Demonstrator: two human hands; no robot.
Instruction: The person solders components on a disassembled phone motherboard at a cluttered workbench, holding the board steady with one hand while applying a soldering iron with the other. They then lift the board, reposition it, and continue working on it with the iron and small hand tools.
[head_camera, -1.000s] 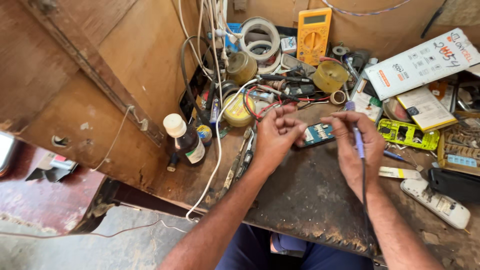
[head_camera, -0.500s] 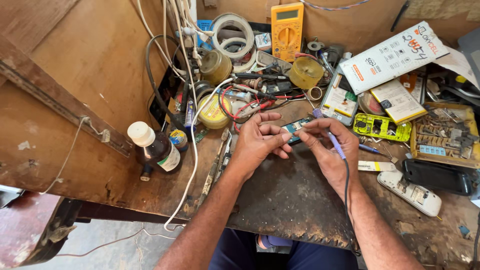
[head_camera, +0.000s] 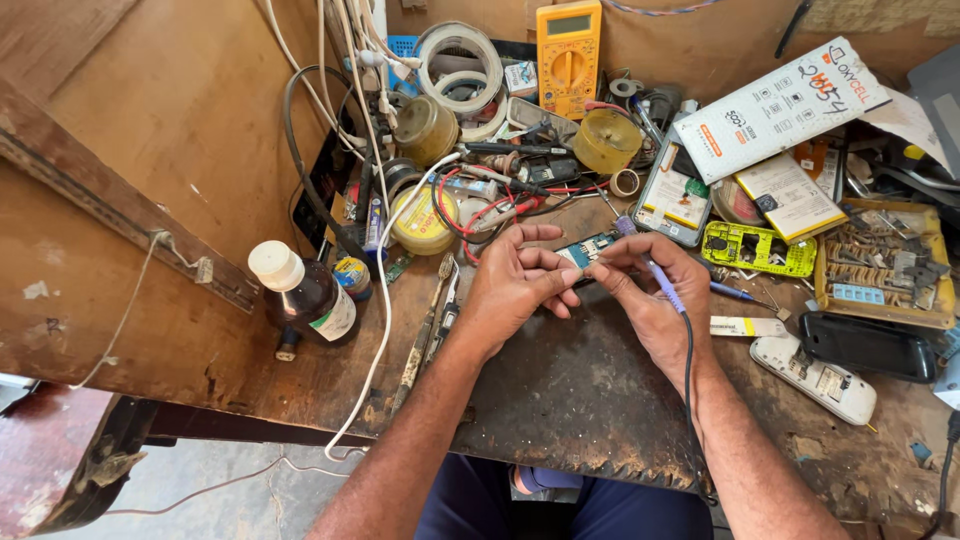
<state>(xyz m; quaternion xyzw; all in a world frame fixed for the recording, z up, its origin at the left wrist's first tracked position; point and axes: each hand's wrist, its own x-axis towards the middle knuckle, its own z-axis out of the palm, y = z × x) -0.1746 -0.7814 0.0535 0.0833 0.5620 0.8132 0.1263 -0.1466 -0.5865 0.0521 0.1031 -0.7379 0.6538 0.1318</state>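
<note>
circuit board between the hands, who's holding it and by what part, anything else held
The left hand pinches the small circuit board by its near-left edge; the right hand holds a purple-handled soldering iron mid-handle, like a pen.

Both bare arms reach forward and the hands meet in the middle. The left hand (head_camera: 515, 288) curls its fingers in a pinching grip. The right hand (head_camera: 650, 295) is bent at the wrist, fingertips touching the left hand's.

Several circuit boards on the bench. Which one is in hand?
The small blue-green board, pinched between both hands' fingers at bench centre. The bright green board lies untouched to its right.
</note>
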